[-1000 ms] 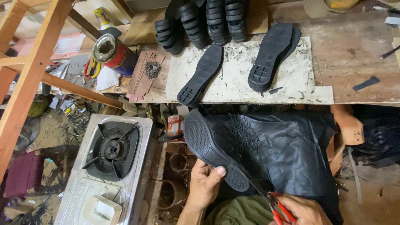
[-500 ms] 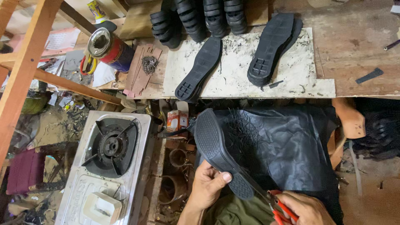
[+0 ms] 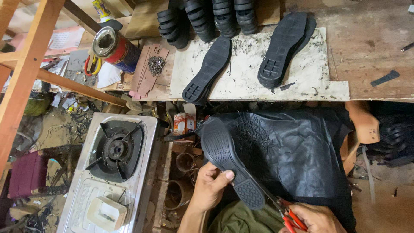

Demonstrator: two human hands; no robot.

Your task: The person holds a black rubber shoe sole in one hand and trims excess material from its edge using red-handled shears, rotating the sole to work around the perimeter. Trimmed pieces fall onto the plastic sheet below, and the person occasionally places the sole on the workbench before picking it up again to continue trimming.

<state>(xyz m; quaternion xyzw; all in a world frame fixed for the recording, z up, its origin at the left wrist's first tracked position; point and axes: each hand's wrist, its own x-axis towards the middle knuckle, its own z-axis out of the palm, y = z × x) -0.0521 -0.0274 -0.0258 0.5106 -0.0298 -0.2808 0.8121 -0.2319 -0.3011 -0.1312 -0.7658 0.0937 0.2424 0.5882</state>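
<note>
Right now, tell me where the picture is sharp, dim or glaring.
Head view: sharp on the black rubber sole in the left hand; pale glue-stained board evenly lit, no glare; dim under the bench beside the steel gas stove; right hand cropped by the frame.

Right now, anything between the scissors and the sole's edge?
Nothing visible. The left hand grips the black sole at mid-length; the right hand holds red-handled scissors whose blades already reach the sole's heel edge.

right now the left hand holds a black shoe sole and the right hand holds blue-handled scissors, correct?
Not quite. The head view shows the scissors in the right hand have red handles, not blue. The left hand does hold the black shoe sole.
</note>
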